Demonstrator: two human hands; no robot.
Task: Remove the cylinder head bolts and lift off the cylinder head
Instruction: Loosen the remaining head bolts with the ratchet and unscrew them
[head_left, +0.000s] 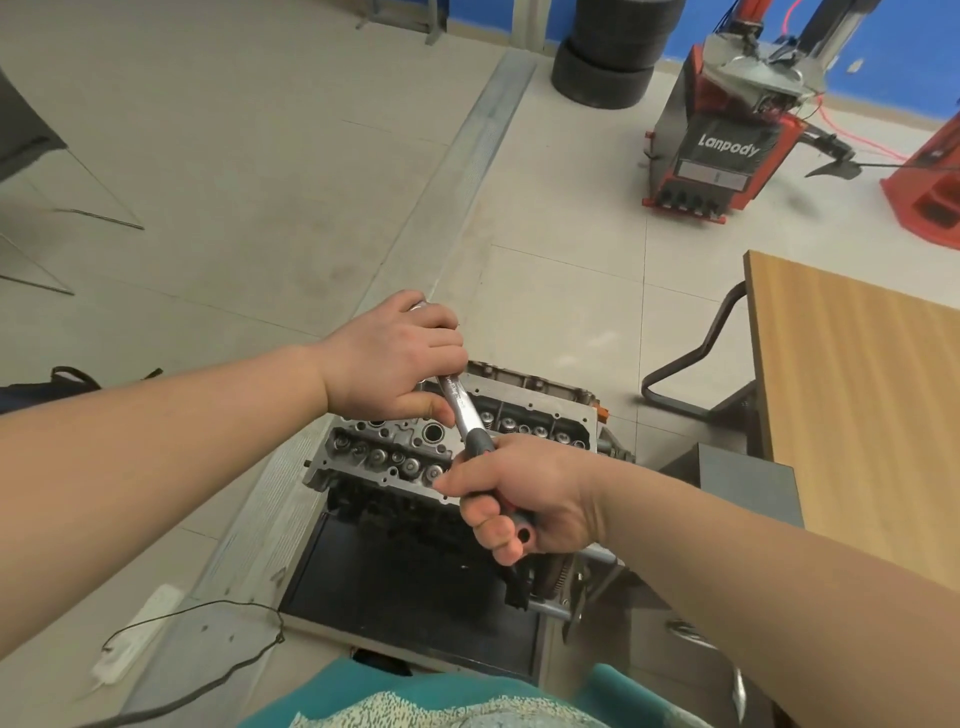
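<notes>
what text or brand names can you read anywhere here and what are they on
"Lanpody": white lettering on the dark panel of the red tyre changer.
Pale label strip under it: too blurred to read.
Marking on the ratchet wrench shaft: too small to read.
Nothing else legible.

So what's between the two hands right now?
In the head view, the ratchet wrench's bare chrome shaft spans the gap between left hand at its head end and right hand on the grip, above the cylinder head.

Grey metal cylinder head (395, 457) lying flat atop engine block, valve gear and bolt holes exposed
</notes>
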